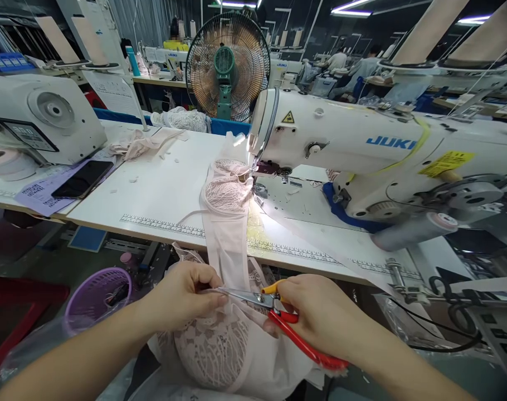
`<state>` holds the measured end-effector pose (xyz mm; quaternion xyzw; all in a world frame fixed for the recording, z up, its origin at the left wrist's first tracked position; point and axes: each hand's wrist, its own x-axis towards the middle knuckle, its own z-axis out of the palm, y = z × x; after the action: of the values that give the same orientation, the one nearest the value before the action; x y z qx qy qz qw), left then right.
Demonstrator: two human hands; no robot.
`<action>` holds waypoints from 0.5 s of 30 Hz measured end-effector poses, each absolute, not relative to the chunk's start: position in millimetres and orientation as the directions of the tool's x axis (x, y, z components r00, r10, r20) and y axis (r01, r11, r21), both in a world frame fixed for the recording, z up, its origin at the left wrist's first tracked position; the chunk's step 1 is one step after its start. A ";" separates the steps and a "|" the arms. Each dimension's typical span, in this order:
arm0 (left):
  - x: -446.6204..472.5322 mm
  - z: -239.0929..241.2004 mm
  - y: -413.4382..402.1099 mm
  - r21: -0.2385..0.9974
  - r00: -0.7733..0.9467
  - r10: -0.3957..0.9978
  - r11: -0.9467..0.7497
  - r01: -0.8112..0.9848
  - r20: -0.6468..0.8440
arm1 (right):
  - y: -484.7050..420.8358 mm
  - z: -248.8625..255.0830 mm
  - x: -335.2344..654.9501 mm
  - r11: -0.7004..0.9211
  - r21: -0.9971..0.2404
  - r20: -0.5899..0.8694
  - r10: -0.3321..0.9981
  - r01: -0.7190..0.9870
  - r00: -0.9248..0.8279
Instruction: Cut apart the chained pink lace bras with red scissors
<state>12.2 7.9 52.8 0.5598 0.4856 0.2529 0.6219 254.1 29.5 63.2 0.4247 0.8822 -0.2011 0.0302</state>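
My right hand [312, 312] grips a pair of scissors [253, 298] with red and orange handles, their blades pointing left. The blade tips reach the fingertips of my left hand [186, 298], which pinches the edge of a pale pink lace bra [220, 351] over my lap. Whether the blades are parted is hard to tell. A pale pink strip of fabric [226, 245] runs from there up over the table edge to lace cups [228, 189] beside the needle of the white sewing machine [337, 128].
A second sewing machine [48, 117] and a black phone [82, 179] on papers are at the left. Behind the table [153, 189] stands a large fan [224, 67]. A purple basket [98, 295] sits below on the left. Thread cones [429, 28] rise at the upper right.
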 end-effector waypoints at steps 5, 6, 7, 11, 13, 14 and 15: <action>11.9 52.9 8.5 0.945 0.403 0.857 0.263 0.194 -0.322 | 32.1 62.3 254.4 0.567 -0.340 -0.233 0.723 0.750 -0.651; 11.9 52.8 8.4 0.945 0.407 0.855 0.266 0.190 -0.322 | 32.9 63.3 254.3 0.564 -0.340 -0.255 0.715 0.753 -0.651; 11.9 52.9 8.3 0.945 0.410 0.853 0.268 0.186 -0.322 | 33.8 64.7 254.1 0.561 -0.338 -0.278 0.707 0.755 -0.650; 13.1 54.2 8.7 0.944 0.414 0.848 0.282 0.174 -0.330 | 35.2 69.1 253.9 0.564 -0.315 -0.302 0.703 0.764 -0.643; 13.9 55.0 9.2 0.940 0.412 0.846 0.289 0.179 -0.339 | 34.7 69.2 254.3 0.575 -0.297 -0.284 0.710 0.763 -0.645; 14.2 55.3 9.5 0.938 0.413 0.844 0.293 0.183 -0.344 | 34.2 69.0 254.5 0.577 -0.290 -0.276 0.714 0.764 -0.644; 14.5 55.5 9.7 0.937 0.413 0.841 0.295 0.190 -0.348 | 33.6 68.7 254.6 0.576 -0.285 -0.271 0.718 0.766 -0.641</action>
<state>14.5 9.7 55.5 0.5377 0.4793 0.2521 0.6462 254.6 33.6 68.7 0.4191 0.8855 -0.1907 0.0626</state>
